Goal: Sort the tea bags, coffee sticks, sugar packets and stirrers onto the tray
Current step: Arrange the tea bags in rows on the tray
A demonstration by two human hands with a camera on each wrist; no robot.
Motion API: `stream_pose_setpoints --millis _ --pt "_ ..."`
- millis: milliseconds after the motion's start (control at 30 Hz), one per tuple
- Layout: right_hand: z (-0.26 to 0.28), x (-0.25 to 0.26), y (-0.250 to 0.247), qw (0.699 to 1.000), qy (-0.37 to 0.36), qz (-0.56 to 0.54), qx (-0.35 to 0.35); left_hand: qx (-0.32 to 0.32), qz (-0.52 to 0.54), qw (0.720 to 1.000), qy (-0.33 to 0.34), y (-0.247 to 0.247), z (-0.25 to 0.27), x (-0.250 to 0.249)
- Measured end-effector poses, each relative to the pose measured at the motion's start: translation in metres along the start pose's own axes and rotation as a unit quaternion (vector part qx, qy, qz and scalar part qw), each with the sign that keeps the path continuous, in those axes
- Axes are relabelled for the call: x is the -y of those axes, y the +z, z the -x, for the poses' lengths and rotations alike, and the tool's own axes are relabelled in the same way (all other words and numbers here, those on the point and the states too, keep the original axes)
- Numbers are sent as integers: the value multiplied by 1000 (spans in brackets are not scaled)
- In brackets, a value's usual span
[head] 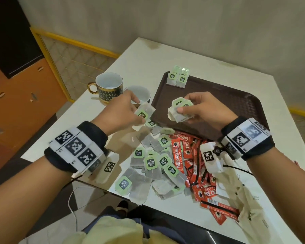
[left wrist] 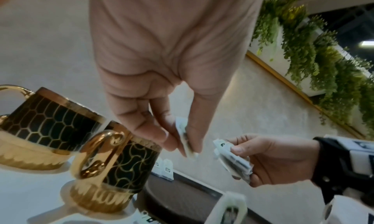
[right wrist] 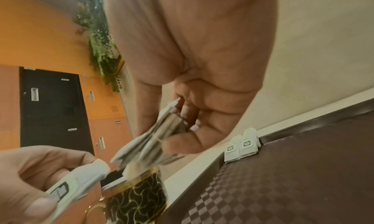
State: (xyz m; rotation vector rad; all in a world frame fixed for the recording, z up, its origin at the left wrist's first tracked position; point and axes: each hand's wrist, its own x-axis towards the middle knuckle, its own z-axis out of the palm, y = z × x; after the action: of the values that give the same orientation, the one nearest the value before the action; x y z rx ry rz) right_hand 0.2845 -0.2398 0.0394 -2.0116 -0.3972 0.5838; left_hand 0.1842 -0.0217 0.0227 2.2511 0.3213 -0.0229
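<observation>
Above the near-left edge of the tray [head: 236, 103], one tea bag [head: 144, 111] is pinched by the left hand [head: 125, 111] beside the stack of tea bags [head: 180, 111] clamped between thumb and fingers of the right hand [head: 206, 110]; it is best slid in flat, tags aligned, with the grip unloosened.

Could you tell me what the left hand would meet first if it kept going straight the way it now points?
Most likely the small stack of tea bags held by the right hand. The left hand, pinching a single tea bag, points toward it above the tray's near edge. Depth is unclear, so it might pass just short.
</observation>
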Motion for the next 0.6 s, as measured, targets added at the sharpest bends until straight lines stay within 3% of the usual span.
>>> stream_pose_setpoints --millis 200,400,500,600 --pt "11 9 -11 983 15 -185 -2 -28 71 996 45 1 -3 -8" --pt "32 29 -3 955 -14 -289 65 -28 221 974 34 7 -8 -22" --pt "36 34 7 953 -29 -296 54 33 388 921 -1 12 -8 -36" --pt "32 35 20 963 -54 -264 -15 132 572 809 -23 21 -3 -54"
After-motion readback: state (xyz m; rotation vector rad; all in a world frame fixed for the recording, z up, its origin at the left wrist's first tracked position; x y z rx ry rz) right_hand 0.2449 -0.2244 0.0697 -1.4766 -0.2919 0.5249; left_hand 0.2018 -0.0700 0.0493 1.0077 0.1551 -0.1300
